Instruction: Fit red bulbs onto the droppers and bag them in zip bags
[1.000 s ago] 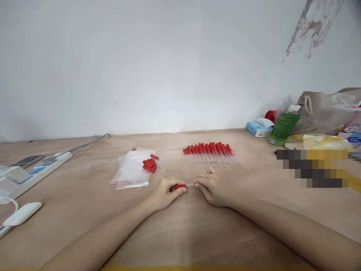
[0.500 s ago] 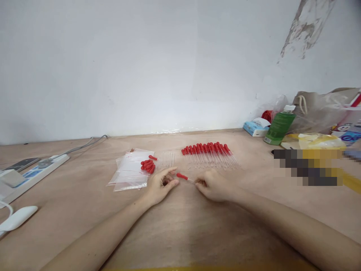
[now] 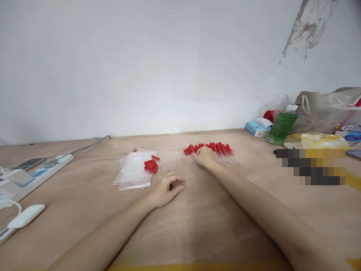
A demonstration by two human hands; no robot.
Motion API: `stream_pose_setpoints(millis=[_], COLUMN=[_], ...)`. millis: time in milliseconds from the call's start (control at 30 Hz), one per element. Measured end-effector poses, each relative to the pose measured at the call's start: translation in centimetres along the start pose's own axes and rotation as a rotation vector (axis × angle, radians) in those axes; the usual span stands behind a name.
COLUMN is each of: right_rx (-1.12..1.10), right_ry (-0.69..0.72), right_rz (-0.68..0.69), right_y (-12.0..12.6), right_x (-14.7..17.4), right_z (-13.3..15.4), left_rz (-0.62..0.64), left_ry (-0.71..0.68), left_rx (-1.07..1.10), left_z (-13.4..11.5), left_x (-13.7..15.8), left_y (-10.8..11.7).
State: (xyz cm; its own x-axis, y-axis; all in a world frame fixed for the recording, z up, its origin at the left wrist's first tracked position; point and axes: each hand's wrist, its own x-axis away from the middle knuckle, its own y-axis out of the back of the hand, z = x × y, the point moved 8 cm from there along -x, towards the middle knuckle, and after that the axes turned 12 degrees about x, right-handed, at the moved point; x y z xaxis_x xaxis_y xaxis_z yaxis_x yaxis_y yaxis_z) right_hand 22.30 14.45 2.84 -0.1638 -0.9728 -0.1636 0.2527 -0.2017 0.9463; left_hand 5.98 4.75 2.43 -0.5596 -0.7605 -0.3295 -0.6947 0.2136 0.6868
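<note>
At the left half of a row of slim clear droppers with red rubber bulbs (image 3: 221, 148), holding the right hand (image 3: 205, 156) low, fingers bunching downward; not showing the fingertips, so cannot tell whether gripping a dropper. Nearer the front, resting the left hand (image 3: 167, 190) on the light-brown wooden table (image 3: 175, 233), thumb and forefinger parting, gripping nothing. Probably setting a dropper in line; next likely calling for spreading the right fingers without nudging neighbours. Counting roughly fifteen droppers, some hiding behind the right hand; one loose red rubber bulb (image 3: 155, 157) just beside a heap of red rubber bulbs (image 3: 150, 166), about eight, overlapping; about ten thin clear bare tubes (image 3: 170, 161) between heap and row, too faint for exact counting; one stack of flat clear plastic bags (image 3: 134, 165), not showing how many.
</note>
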Motion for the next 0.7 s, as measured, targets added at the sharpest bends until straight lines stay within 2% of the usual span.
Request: stream_pose_setpoints(millis=[133,233,333,400,567,633,700], right_rx=[0.032,0.072,0.122,0.140,0.149,0.150,0.152], right_ry=[0.001,0.040,0.161,0.221,0.168,0.142,0.134], right_rz=[0.038,0.006,-0.059,-0.045,0.060,0.089,0.113], right_y=[-0.6,-0.1,0.3,-0.2,-2.3,-2.7,-2.9], right_x=[0.0,0.5,1.3,1.7,1.3,0.8,0.5], right_z=[-0.1,0.4,2.7,4.6,7.7,8.2,8.5], left_rz=[0.003,0.001,0.000,-0.005,-0.005,-0.075,-0.221], left_ry=[-0.004,-0.008,-0.014,-0.021,-0.044,-0.065,-0.103], left_rx=[-0.003,-0.011,-0.025,-0.034,-0.022,0.003,0.005], left_z=[-0.1,-0.1,-0.2,-0.3,-0.7,-0.9,-1.0], left_x=[0.0,0.0,0.0,-0.1,0.2,0.4,0.5], left_y=[0.0,-0.1,-0.1,0.0,-0.3,0.0,1.5])
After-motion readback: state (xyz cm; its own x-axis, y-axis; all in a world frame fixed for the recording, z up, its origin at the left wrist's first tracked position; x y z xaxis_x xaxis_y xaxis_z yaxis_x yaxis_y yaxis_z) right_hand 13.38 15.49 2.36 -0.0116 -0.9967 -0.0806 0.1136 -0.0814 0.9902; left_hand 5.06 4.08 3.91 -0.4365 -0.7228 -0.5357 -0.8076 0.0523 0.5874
